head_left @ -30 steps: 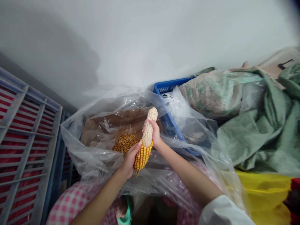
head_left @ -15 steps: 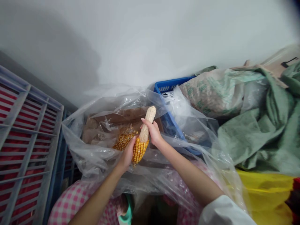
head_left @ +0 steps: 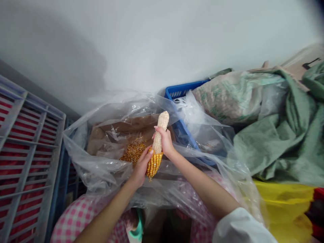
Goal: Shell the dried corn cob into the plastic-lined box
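A corn cob [head_left: 157, 148] stands nearly upright in front of me, its upper half stripped white and its lower half still covered in orange kernels. My right hand [head_left: 165, 141] grips the bare upper part. My left hand [head_left: 140, 168] wraps the kernelled lower end, thumb pressed against the kernels. Below and behind the cob lies a pile of loose kernels [head_left: 133, 153] inside a brown cardboard box [head_left: 118, 130] lined with a clear plastic bag [head_left: 101, 168].
Grey slatted crates [head_left: 27, 148] holding red things stand on the left. A blue plastic basket [head_left: 182, 92] sits behind the box. Green and printed woven sacks [head_left: 268, 135] pile up on the right, over a yellow bag [head_left: 283, 209]. A white wall is ahead.
The cob dipped toward the box and came back up slightly. My left hand shifted along the kernelled end; the band of remaining kernels looks a little shorter.
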Tool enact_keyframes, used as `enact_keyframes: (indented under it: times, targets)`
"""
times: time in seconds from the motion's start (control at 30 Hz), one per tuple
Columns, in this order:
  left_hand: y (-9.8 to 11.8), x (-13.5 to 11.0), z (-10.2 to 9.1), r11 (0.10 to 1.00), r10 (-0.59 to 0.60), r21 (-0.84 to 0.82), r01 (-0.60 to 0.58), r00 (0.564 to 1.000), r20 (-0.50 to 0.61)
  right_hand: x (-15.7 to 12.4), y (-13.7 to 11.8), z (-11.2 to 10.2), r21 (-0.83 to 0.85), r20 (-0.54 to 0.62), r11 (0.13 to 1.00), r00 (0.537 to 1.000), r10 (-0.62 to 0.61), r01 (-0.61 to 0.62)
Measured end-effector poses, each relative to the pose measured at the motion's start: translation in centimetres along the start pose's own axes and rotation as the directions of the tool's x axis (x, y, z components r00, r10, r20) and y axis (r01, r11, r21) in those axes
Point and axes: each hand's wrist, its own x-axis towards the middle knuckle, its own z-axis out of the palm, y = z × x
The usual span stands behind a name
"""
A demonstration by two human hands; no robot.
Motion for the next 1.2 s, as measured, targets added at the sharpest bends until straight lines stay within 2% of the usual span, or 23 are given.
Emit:
enact_keyframes:
  times: [0.17, 0.37, 0.57, 1.2]
  targets:
    - [-0.7, -0.2, 0.1, 0.998, 0.055, -0.012, -0.055, 0.998, -0.043, -0.2, 0.7, -0.1, -0.032, -0.017, 0.999, 1.0, -0.011, 0.011]
    - [-0.7, -0.3, 0.0, 1.0, 0.013, -0.011, -0.013, 0.998, -0.061, -0.6, 0.9, 0.0, -0.046, -0.062, 0.999, 0.998, -0.015, 0.012]
    - [-0.6, -0.5, 0.1, 1.0, 0.011, -0.002, -0.011, 1.0, -0.02, -1.1, 0.8, -0.1, -0.086, -0.074, 0.996, 0.997, -0.033, 0.026]
    - [-0.5, -0.6, -0.1, 1.0, -0.004, 0.003, 0.004, 1.0, 0.004, -1.6, 0.4, 0.2, -0.156, -0.065, 0.983, 0.992, -0.104, 0.093]
